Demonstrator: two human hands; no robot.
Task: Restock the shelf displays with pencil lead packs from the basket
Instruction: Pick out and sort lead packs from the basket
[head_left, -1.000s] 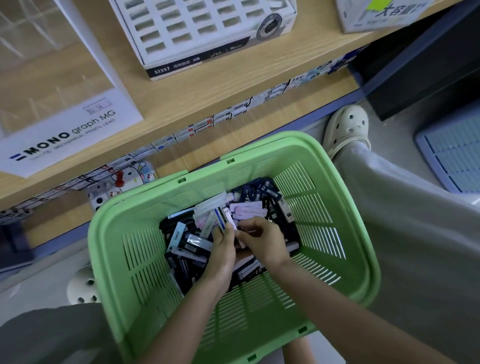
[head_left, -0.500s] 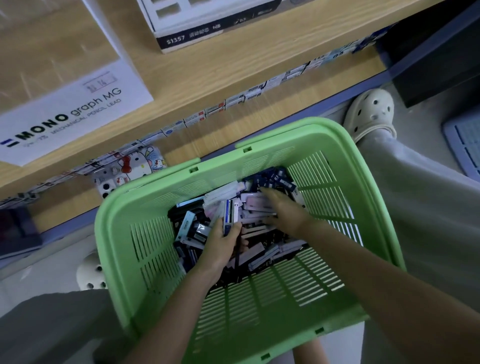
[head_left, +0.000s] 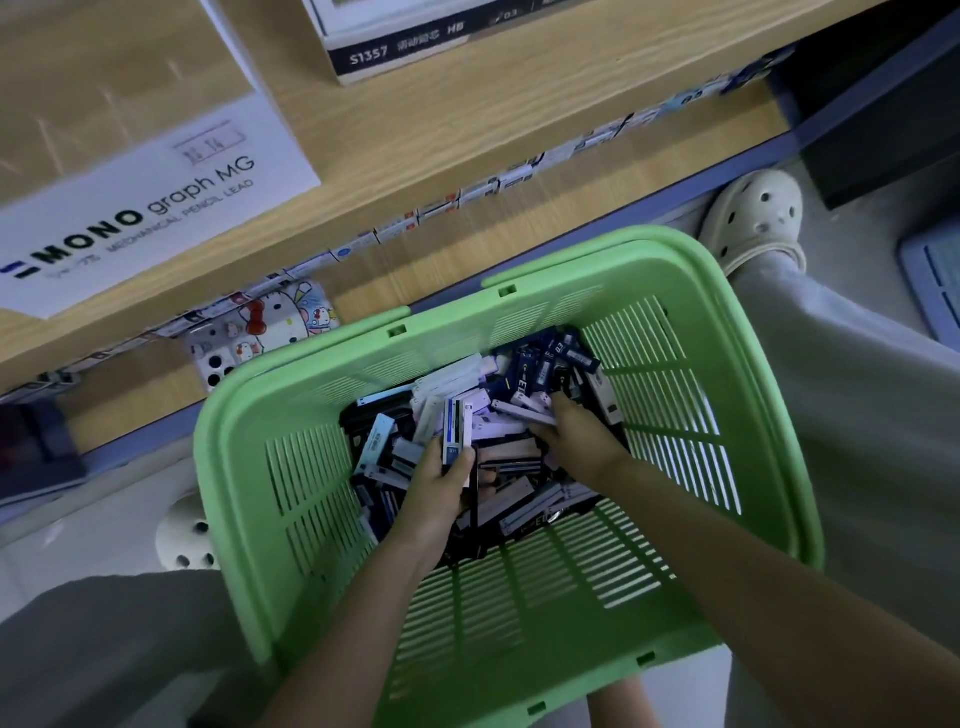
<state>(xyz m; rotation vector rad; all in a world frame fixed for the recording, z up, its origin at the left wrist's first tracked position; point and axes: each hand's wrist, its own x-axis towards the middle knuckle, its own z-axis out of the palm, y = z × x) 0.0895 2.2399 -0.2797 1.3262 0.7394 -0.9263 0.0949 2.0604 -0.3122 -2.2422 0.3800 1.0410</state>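
Early stage, picking only. The basket (head_left: 597, 254) is seen at centre frame, set on the floor between the person's legs, with its bottom covered by a loose heap of packs (head_left: 545, 364) in dark blue, white and black. The left hand (head_left: 441, 488) is seen at the middle of the heap with a small upright bundle of held packs (head_left: 454, 428) pinched between thumb and fingers; blue-and-white labels are visible, the print is too blurred to be read. The right hand (head_left: 576, 441) is laid palm down on the heap just right of the bundle, its fingers pushed in among white packs; whether anything is gripped cannot be told, since the fingertips are hidden. The shelf (head_left: 467, 130) runs across the upper frame, with an S1357 box (head_left: 415, 47) cut off by the top edge and a MONO card (head_left: 145, 208) at upper left. No display slots are shown clearly, so fill level cannot be judged. Nothing is seen being placed on the shelf. Judged done: a few packs sorted into the left hand. Judged left: nearly everything, namely the bundle to be lifted out, matched to its display and slotted in, then the same repeated until the heap is cleared. Many packs are left, so many trips are expected.
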